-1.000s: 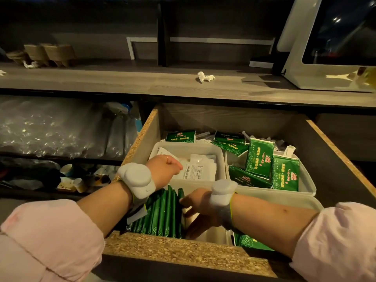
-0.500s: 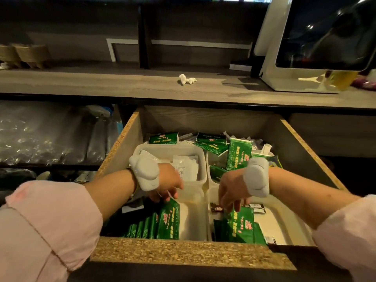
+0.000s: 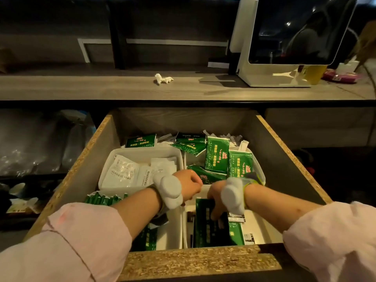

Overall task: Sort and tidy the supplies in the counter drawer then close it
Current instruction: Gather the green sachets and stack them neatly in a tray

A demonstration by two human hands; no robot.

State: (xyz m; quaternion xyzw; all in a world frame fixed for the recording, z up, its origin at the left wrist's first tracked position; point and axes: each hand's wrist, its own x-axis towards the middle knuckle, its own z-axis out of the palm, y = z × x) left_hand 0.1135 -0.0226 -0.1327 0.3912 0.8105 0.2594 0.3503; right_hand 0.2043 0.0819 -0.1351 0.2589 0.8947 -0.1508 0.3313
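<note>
Chipboard edged the open drawer. Nearest, the right hand curled its fingers down onto a green packet in a white bin; whether it gripped was unclear. The left hand, loosely closed beside it, seemingly held nothing.

There is a single view, from a wide-angle camera worn on the person's head. It faces forward and down into the open drawer, which fills the lower middle of the picture and lies close below the lens. Both forearms enter from the bottom corners, with the left hand and right hand near the centre. Farther off, across the upper part, runs the tabletop, bowed by the lens, with a screen at top right.
</note>
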